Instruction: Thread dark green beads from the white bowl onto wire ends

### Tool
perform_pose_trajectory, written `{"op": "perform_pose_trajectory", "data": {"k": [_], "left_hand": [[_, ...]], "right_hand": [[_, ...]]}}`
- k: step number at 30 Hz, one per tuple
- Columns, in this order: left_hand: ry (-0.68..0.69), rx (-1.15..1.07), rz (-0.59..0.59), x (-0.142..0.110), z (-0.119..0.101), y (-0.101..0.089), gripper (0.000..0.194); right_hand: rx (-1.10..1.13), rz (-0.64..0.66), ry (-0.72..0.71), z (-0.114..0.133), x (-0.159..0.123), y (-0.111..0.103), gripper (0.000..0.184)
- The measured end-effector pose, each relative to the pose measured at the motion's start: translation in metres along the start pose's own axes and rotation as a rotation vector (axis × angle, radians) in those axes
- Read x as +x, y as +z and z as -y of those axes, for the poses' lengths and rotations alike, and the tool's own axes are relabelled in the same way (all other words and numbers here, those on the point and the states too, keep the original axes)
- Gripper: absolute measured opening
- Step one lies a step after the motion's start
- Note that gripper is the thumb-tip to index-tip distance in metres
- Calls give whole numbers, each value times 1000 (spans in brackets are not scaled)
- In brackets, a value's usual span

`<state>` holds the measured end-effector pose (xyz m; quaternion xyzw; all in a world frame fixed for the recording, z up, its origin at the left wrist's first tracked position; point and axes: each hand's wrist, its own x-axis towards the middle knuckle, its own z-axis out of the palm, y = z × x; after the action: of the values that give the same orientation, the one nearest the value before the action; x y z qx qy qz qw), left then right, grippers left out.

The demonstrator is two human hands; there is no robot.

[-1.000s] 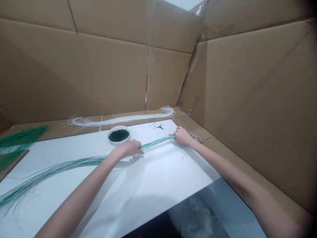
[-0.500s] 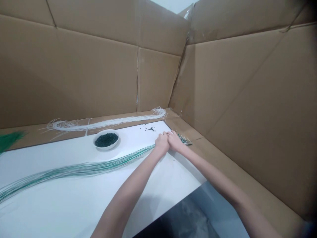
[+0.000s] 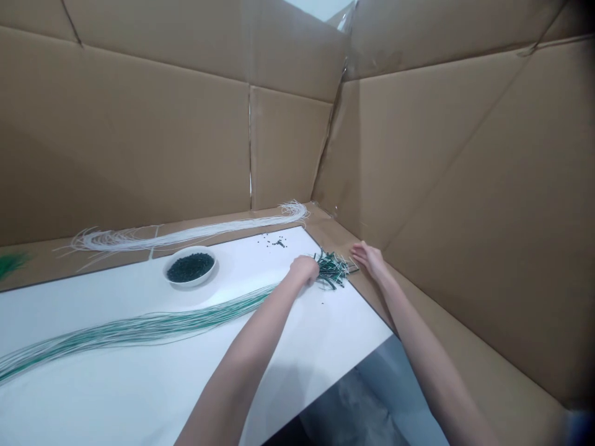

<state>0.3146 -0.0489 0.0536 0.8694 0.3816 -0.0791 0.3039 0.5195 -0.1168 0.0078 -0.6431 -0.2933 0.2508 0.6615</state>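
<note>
Clock: 12 is straight ahead of the person, and the hands reach out that way.

White board (image 3: 316,328): It lies flat in front of the person, from 9 to 1 o'clock, and its near corner sticks out over a dark floor (image 3: 348,409).

Left hand (image 3: 304,269): It is at 12 o'clock, curled down on the edge of the short wires. I cannot tell if it is gripping them.

Right hand (image 3: 367,257): It is at 1 o'clock, open with its fingers spread, just past the board's edge and not touching the wires.

Short wires (image 3: 332,271): This messy green and white bunch sits at the board's far right edge, touching the left hand.

Long wires (image 3: 139,328): This green and white bundle lies in a long curve at 10 o'clock, its end just beside the left arm.

Bowl (image 3: 166,271): This white bowl at 11 o'clock is full of dark green beads (image 3: 190,267).

Loose beads (image 3: 277,243): A few sit alone near the board's far edge.

White wires (image 3: 186,234): They lie in a long curve on cardboard (image 3: 432,328), past the board.

What could go wrong: An arm could bump the bowl and spill beads. The short wires could slide off the edge, or catch in the long ones and tangle.
</note>
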Motion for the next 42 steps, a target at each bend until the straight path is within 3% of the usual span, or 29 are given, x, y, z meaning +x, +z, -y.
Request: {"op": "perform_pose_trajectory", "data": {"k": [4,11,17,23,27,32,39,42], "left_hand": [[-91,89,51,1,3,1,15],[-106,53,-7,-8,4,4,16],[-91,16,-5,-16,3,4,10],[-82,-28,-30,-13,3,8,10],[-89,-46,-43,-9,6,10,10],[-38,-137,-13,-2,7,19,4],[-18,-245,-157,5,13,24,26],[0,-311,-206,6,19,15,24]], "right_hand": [[25,34,45,-22,0,14,34],[35,184,74,-19,-8,42,38],[30,132,56,-15,1,31,45],[46,209,55,-19,-7,33,41],[53,155,56,-18,-9,27,45],[55,214,66,-20,-18,36,41],[35,110,68,-3,-7,15,38],[-2,120,80,8,-11,7,29]]}}
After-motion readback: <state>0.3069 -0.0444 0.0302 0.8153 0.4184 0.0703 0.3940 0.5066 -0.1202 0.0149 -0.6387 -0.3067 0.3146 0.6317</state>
